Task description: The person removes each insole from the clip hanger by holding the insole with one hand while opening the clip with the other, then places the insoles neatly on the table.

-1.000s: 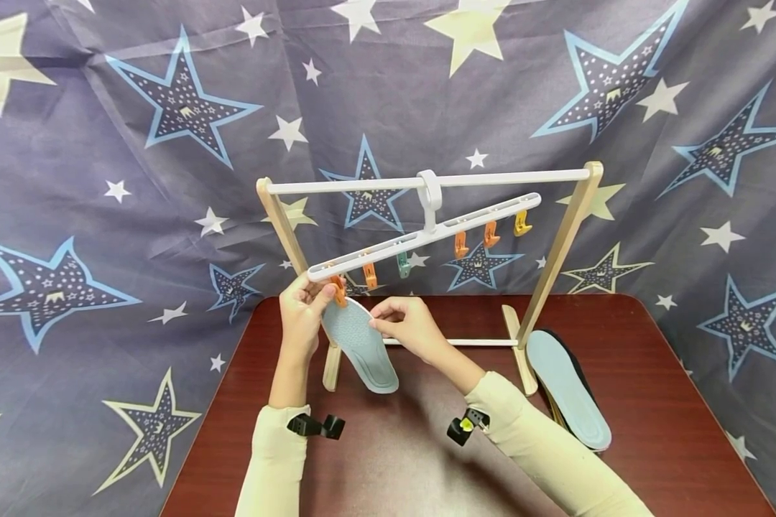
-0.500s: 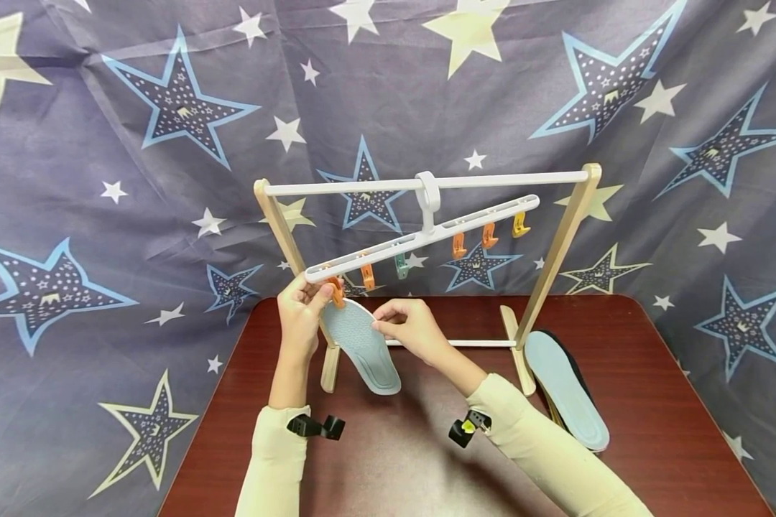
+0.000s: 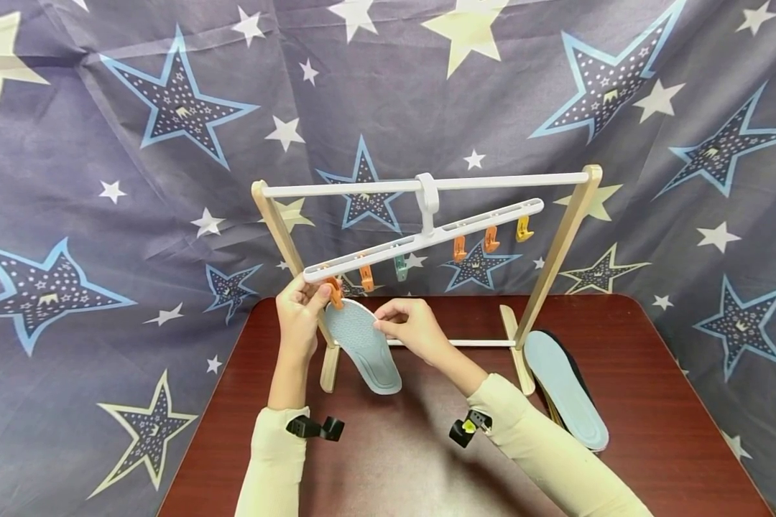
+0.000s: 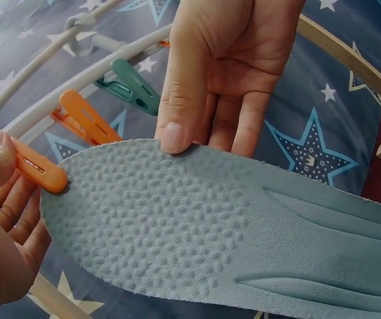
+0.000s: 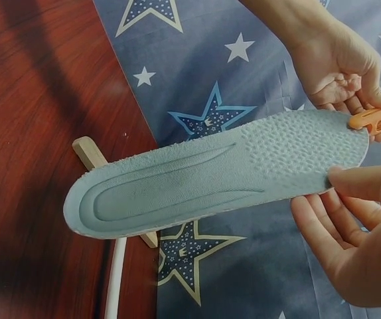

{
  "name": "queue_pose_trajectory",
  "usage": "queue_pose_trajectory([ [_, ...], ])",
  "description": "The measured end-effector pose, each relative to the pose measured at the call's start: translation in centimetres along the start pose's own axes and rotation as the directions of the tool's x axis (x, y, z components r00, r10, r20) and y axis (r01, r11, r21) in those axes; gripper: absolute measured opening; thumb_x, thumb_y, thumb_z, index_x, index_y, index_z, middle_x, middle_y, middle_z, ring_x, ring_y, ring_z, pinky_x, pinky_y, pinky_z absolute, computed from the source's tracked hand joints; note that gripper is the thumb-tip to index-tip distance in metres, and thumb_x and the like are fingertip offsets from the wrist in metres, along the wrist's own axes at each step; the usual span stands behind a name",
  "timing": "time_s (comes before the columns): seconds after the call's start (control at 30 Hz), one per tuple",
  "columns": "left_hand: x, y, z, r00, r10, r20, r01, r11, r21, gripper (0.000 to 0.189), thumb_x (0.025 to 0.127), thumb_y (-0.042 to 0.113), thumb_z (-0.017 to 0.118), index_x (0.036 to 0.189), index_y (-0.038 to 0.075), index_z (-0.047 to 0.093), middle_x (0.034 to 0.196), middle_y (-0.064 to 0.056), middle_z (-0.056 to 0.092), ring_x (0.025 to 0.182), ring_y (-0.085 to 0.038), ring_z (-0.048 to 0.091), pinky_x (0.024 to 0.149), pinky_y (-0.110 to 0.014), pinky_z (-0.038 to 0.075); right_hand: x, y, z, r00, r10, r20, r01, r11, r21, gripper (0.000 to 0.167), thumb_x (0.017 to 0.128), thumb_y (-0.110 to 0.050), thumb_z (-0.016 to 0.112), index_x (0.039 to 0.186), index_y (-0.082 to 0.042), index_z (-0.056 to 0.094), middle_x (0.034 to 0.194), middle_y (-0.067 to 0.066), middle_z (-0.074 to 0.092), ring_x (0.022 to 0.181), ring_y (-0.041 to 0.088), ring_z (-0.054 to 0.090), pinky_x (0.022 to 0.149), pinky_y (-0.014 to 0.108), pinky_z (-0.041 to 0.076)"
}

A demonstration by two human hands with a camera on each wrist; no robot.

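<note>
A light blue-grey insole point(image 3: 364, 345) hangs at a slant below the low left end of a white clip hanger point(image 3: 388, 250). My left hand point(image 3: 299, 316) pinches the orange clothespin point(image 4: 41, 166) at that end, thumb on its outer side. The clothespin's tip overlaps the toe edge of the insole in both wrist views. My right hand point(image 3: 414, 329) pinches the insole's side edge near the toe, with the thumb on the dimpled face and the fingers behind it. In the right wrist view the heel end of the insole point(image 5: 144, 193) points away over the table.
The hanger hooks over the white top rod point(image 3: 511, 179) of a wooden-legged rack. More clothespins hang along it, among them a green one point(image 3: 401, 267) and a yellow one point(image 3: 524, 228). Several insoles point(image 3: 565, 388) lie stacked by the rack's right foot on the red-brown table point(image 3: 659, 402).
Both hands keep their grip on the clothespin and insole. The hanger's right end dips very slightly, and the view shifts a little.
</note>
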State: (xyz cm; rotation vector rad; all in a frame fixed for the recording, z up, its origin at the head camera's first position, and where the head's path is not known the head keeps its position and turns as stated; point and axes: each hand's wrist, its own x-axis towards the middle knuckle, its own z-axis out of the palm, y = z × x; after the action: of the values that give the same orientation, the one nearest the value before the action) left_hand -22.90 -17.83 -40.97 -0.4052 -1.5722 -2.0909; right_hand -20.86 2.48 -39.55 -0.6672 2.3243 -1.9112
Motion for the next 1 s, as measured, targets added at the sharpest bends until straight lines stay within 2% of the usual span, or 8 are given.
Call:
queue_pose_trajectory([
  [0.13,0.1,-0.1,0.0,1.0,-0.003,0.0,0.003,1.0,0.006,0.016,0.093,-0.003,0.068,0.106,0.005,0.072,0.085,0.002,0.077,0.078,-0.008,0.072,0.07,-0.017,0.057,0.6,1.6,0.1,1.0,0.009,-0.01,-0.009,1.0,0.009,0.012,0.088,0.006,0.073,0.098,0.012,0.072,0.09,0.03,0.072,0.08,0.044,0.07,0.07,0.043,0.064],
  [0.27,0.1,-0.1,0.0,1.0,-0.002,-0.003,0.002,1.0,0.009,0.017,0.092,-0.001,0.07,0.109,0.001,0.072,0.085,0.002,0.077,0.079,-0.008,0.072,0.071,-0.017,0.057,1.3,3.6,0.3,1.0,0.01,-0.016,-0.01,1.0,0.014,0.012,0.088,0.003,0.074,0.098,0.01,0.073,0.09,0.028,0.073,0.08,0.041,0.071,0.071,0.044,0.064],
  [0.4,0.0,-0.1,0.0,1.0,-0.016,-0.008,0.016,1.0,0.008,0.016,0.093,-0.003,0.069,0.108,0.001,0.072,0.085,0.002,0.077,0.079,-0.008,0.071,0.071,-0.017,0.057,1.2,3.3,0.5,1.0,0.026,-0.007,-0.026,0.999,0.024,0.013,0.089,0.007,0.072,0.099,0.015,0.07,0.093,0.034,0.071,0.085,0.05,0.069,0.076,0.057,0.062],
  [0.6,-0.1,-0.1,0.0,0.999,-0.034,-0.006,0.035,0.999,0.01,0.017,0.094,-0.005,0.066,0.105,0.005,0.073,0.086,0.003,0.077,0.079,-0.008,0.071,0.071,-0.017,0.058,0.2,1.0,0.2,0.999,0.04,0.007,-0.041,0.998,0.04,0.014,0.089,0.009,0.07,0.099,0.019,0.068,0.094,0.038,0.069,0.088,0.055,0.067,0.082,0.064,0.058],
  [0.77,-0.1,-0.2,-0.1,0.999,-0.038,-0.004,0.038,0.999,0.012,0.015,0.094,-0.003,0.067,0.105,0.005,0.073,0.085,0.003,0.077,0.078,-0.008,0.07,0.07,-0.017,0.058,-0.2,0.1,0.1,1.0,0.02,0.002,-0.02,0.999,0.029,0.011,0.089,0.011,0.069,0.097,0.019,0.068,0.091,0.036,0.07,0.083,0.051,0.068,0.078,0.06,0.06],
  [0.97,0.0,-0.2,-0.2,1.0,-0.029,0.007,0.029,1.0,-0.007,0.017,0.094,-0.005,0.065,0.106,0.005,0.072,0.085,0.001,0.077,0.076,-0.009,0.071,0.068,-0.017,0.057,0.0,0.1,0.1,1.0,0.021,0.002,-0.021,0.999,0.031,0.012,0.088,0.01,0.07,0.097,0.018,0.069,0.091,0.035,0.07,0.081,0.047,0.069,0.071,0.042,0.064],
  [1.0,0.0,-0.2,-0.2,1.0,-0.028,0.007,0.028,1.0,-0.008,0.017,0.094,-0.005,0.065,0.106,0.006,0.072,0.085,0.001,0.077,0.076,-0.009,0.071,0.067,-0.017,0.057,0.0,0.2,0.1,1.0,0.023,0.003,-0.024,0.999,0.033,0.012,0.088,0.01,0.07,0.098,0.018,0.069,0.091,0.035,0.07,0.081,0.048,0.069,0.071,0.042,0.064],
])
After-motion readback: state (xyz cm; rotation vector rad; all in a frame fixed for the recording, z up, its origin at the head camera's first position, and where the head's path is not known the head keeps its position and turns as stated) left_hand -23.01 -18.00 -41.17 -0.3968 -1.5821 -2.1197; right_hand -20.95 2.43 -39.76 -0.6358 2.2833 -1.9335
